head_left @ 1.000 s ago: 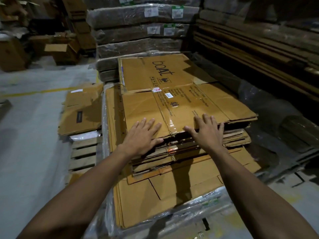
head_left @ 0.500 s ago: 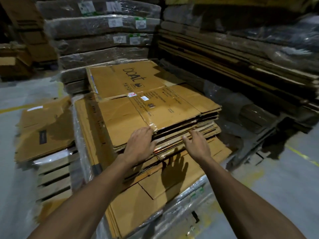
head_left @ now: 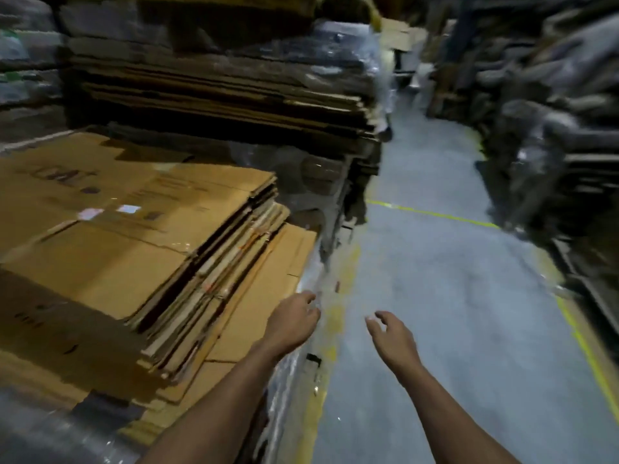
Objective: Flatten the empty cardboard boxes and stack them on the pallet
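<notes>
Now both hands are empty, fingers loosely curled: the left hand point(head_left: 294, 321) hangs over the stack's point(head_left: 140, 249) lower right corner, the right hand point(head_left: 390, 334) over the floor point(head_left: 435, 296). The stack lies leftward (long edges running away); no unflattened box shows.

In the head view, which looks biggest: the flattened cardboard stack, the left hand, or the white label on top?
1. Flattened cardboard stack.
2. Left hand, though nearness to the camera enlarges it.
3. White label.
</notes>
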`<action>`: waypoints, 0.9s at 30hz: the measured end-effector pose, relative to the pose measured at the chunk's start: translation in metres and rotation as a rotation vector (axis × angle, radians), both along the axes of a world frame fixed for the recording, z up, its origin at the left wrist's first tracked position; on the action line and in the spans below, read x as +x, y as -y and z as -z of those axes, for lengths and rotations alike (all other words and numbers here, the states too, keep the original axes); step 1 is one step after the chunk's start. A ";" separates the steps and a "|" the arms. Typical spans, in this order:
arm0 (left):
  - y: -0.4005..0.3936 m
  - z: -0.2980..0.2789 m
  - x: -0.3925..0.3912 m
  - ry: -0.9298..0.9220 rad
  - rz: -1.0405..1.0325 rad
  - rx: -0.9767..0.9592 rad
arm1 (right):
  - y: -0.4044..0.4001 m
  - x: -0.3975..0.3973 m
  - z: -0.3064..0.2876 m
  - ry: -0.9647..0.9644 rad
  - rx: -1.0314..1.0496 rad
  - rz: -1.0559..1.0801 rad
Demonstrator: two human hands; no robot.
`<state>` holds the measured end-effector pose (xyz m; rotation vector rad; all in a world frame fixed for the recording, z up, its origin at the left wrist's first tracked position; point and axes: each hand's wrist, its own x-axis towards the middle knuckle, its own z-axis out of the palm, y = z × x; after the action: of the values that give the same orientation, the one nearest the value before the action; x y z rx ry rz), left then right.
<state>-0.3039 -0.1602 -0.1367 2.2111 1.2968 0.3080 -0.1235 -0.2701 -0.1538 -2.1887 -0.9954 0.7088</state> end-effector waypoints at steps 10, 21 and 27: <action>0.147 0.018 0.115 0.022 0.383 -0.106 | 0.226 0.045 0.025 -0.043 -0.078 0.536; 0.377 0.051 0.254 -0.162 0.770 -0.082 | 0.487 0.113 0.042 -0.061 -0.170 0.849; 0.478 0.067 0.324 -0.283 0.912 0.012 | 0.597 0.161 0.056 -0.136 -0.219 0.959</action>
<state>0.0206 -0.6386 -0.2034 2.6483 0.2885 -0.3552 0.0376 -0.8669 -0.2097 -2.3952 0.2567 0.4863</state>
